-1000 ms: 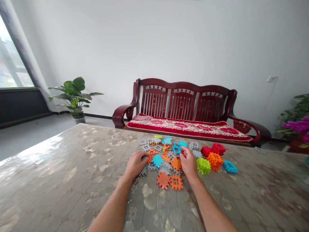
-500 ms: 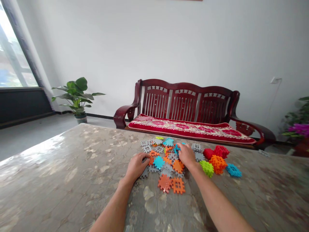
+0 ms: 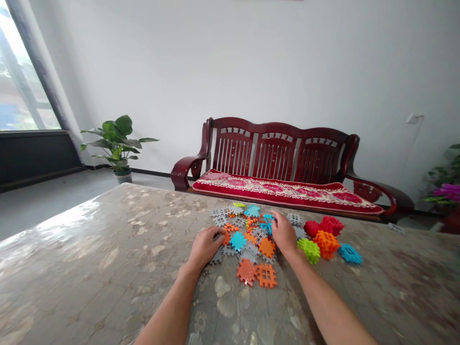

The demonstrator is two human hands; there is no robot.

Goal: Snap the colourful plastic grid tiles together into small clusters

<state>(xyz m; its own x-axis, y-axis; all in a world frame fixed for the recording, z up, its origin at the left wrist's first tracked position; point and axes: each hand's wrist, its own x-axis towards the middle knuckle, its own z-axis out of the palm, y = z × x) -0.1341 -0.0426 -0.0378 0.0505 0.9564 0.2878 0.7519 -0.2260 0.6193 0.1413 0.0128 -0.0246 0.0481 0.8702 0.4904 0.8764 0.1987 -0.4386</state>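
Note:
A loose pile of flat, notched waffle blocks in grey, orange and blue lies in front of me. My left hand (image 3: 206, 245) rests at the pile's left edge, fingers loosely bent and apart, beside an orange waffle block (image 3: 226, 238). Nothing shows in its grasp. At the pile's right side, my right hand (image 3: 284, 234) has thumb and forefinger closed on a blue waffle block (image 3: 266, 224), partly hidden by the fingers. Between the hands lie a light-blue waffle block (image 3: 238, 241) and an orange waffle block (image 3: 267, 247). Nearest me is an orange window-shaped waffle block (image 3: 266, 275).
Right of the pile stand joined blocks: a red cluster (image 3: 331, 225), an orange cube (image 3: 326, 244), a lime-green cluster (image 3: 309, 250) and a blue one (image 3: 350, 253). The patterned table (image 3: 108, 268) spreads around. Behind it is a wooden bench (image 3: 275, 158).
My right hand has drawn slightly to the right, and more of the blue waffle block shows at its fingertips. My left hand stays in place. The view has shifted slightly.

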